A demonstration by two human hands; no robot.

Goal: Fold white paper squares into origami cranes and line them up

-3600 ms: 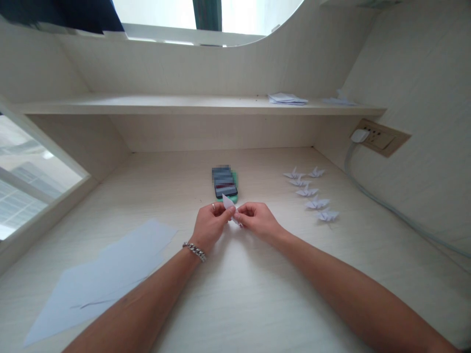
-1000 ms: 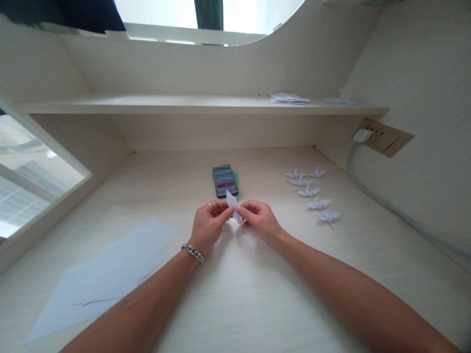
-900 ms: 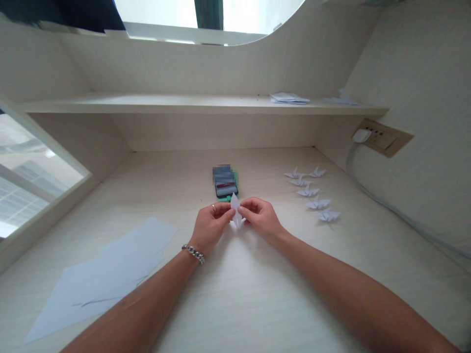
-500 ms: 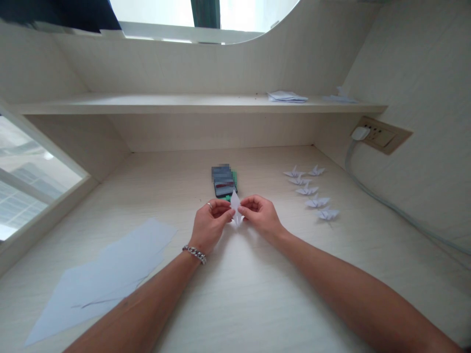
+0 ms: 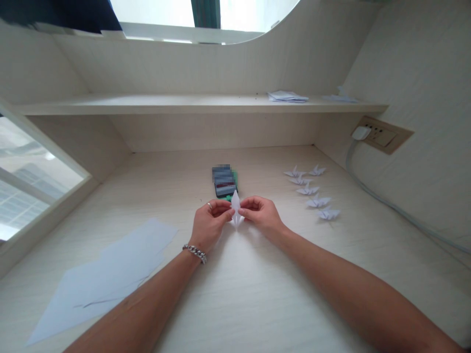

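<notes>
A small folded white paper piece point(image 5: 235, 210) stands point-up between my two hands over the pale wooden desk point(image 5: 257, 304). My left hand point(image 5: 210, 224), with a ring and a chain bracelet, pinches its left side. My right hand point(image 5: 260, 214) pinches its right side. Both hands are closed on the paper. Just behind it lies a dark phone point(image 5: 223, 181) on a green object.
Several finished white paper cranes point(image 5: 312, 191) sit in a row to the right. Flat paper sheets point(image 5: 106, 274) lie at the front left. A shelf point(image 5: 184, 104) carries folded paper point(image 5: 287, 97). A wall socket point(image 5: 380, 134) with a plug and cable is at the right.
The folded paper has turned from tilted to upright between my fingers, and both hands have shifted slightly toward the phone.
</notes>
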